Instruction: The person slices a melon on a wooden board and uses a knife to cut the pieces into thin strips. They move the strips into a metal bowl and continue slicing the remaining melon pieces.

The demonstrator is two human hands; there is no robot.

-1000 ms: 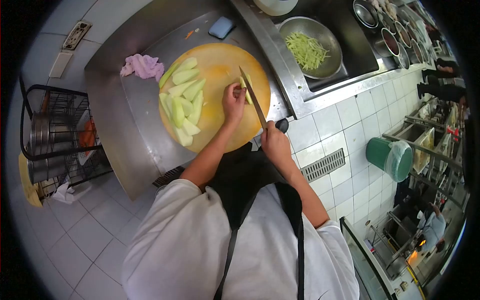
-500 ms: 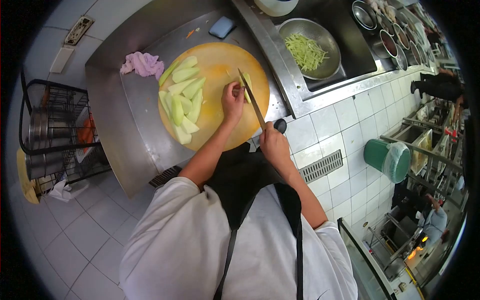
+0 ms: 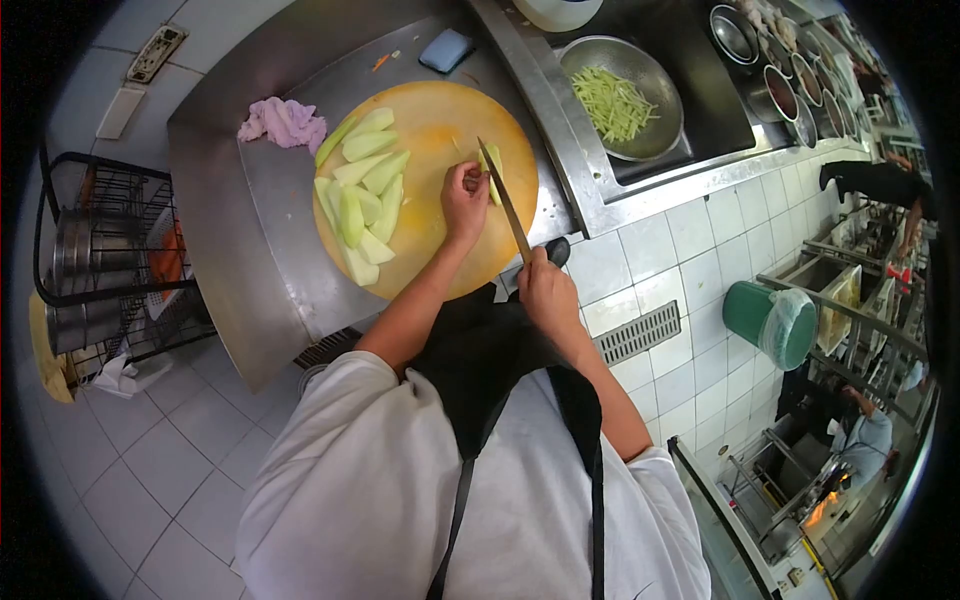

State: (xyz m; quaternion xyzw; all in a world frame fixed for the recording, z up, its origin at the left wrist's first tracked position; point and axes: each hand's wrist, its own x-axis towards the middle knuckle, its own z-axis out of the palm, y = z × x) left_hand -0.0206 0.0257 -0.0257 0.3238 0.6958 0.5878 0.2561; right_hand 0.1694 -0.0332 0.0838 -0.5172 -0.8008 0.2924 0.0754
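My right hand [image 3: 549, 292] is wrapped round the handle of a kitchen knife [image 3: 515, 220], whose long blade points away from me across the round wooden chopping board [image 3: 430, 240]. Just left of the blade, my left hand [image 3: 465, 200] is closed, its fingers curled onto a pale green vegetable piece [image 3: 492, 162]. The blade lies along this piece and, with my fingers, hides part of it. On the board's left side several peeled pale green vegetable wedges [image 3: 372, 200] lie in a loose heap.
A metal bowl [image 3: 672, 100] of pale green strips [image 3: 612, 105] stands right of the board. Behind the board lie a pink cloth [image 3: 282, 124] and a blue sponge [image 3: 445, 50]. A wire rack [image 3: 105, 295] stands left, a green bin [image 3: 770, 322] right. Other people work at far right.
Both hands and the knife keep nearly the same place on the board. The whole view has shifted slightly.
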